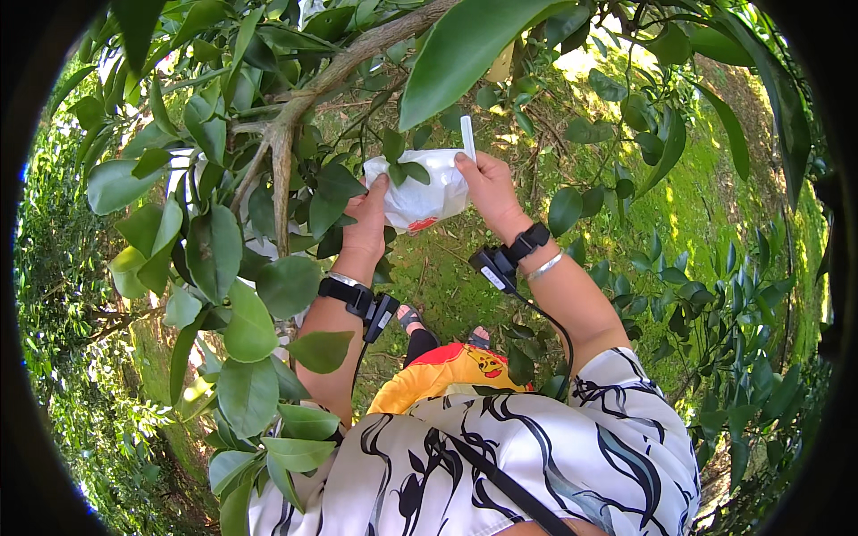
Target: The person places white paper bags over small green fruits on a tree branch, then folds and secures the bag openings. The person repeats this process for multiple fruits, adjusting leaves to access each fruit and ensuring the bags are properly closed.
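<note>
A white fruit bag [436, 191], thin and crinkled with a red printed patch at its lower edge, spans the gap between my hands. My left hand [365, 218] pinches its left end, thumb on top. At the right end, my right hand [493, 187] grips the bag between thumb and fingers. From beside the right thumb a narrow white strip [467, 137] sticks up; whether it belongs to the bag cannot be told. Small green leaves [405, 171] lie over the bag's upper left. What is inside the bag is hidden.
A forked branch [295, 110] crosses at the upper left, with dense leaves [248, 388] along my left arm. One large leaf [469, 53] hangs close above. Other white material [184, 167] shows behind foliage. A yellow and red cloth item [429, 375] is at my waist, above mossy ground [442, 281].
</note>
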`<control>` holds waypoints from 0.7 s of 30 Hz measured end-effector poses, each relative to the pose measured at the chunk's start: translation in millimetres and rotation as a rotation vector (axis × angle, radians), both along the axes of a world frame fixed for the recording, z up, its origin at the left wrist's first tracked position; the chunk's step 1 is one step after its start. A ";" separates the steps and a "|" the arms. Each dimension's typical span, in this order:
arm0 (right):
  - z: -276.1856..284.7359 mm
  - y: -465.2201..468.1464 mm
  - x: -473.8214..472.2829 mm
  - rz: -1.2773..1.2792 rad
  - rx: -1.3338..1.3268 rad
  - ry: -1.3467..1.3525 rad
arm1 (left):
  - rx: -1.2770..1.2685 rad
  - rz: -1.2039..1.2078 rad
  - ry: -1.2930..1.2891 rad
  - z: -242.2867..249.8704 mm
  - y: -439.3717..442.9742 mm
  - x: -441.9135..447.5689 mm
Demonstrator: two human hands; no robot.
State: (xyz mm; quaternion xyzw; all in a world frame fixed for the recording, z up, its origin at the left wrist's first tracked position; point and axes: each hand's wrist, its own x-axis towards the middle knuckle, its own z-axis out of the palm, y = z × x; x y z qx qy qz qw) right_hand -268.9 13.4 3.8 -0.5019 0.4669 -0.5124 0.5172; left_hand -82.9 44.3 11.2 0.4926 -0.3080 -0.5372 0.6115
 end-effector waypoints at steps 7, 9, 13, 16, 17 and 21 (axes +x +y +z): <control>39.7 -9.2 9.2 -0.121 -0.637 0.384 | 0.072 -0.011 0.093 -0.6 -5.8 8.8; 50.7 -6.1 14.5 0.095 -0.637 0.376 | 0.093 -0.024 0.077 -1.4 -9.6 10.1; 60.2 -18.5 25.6 0.074 -0.949 0.669 | 0.125 0.019 0.043 -2.1 -14.4 8.7; 53.6 -33.7 30.5 0.155 -0.857 0.919 | 0.151 0.016 0.051 -0.3 -16.6 8.0; 50.2 -39.0 30.5 0.216 -0.832 1.013 | 0.172 0.020 0.045 0.3 -17.1 8.1; 36.9 -52.3 32.0 0.276 -1.001 0.842 | 0.104 -0.027 0.026 -1.2 -14.6 10.6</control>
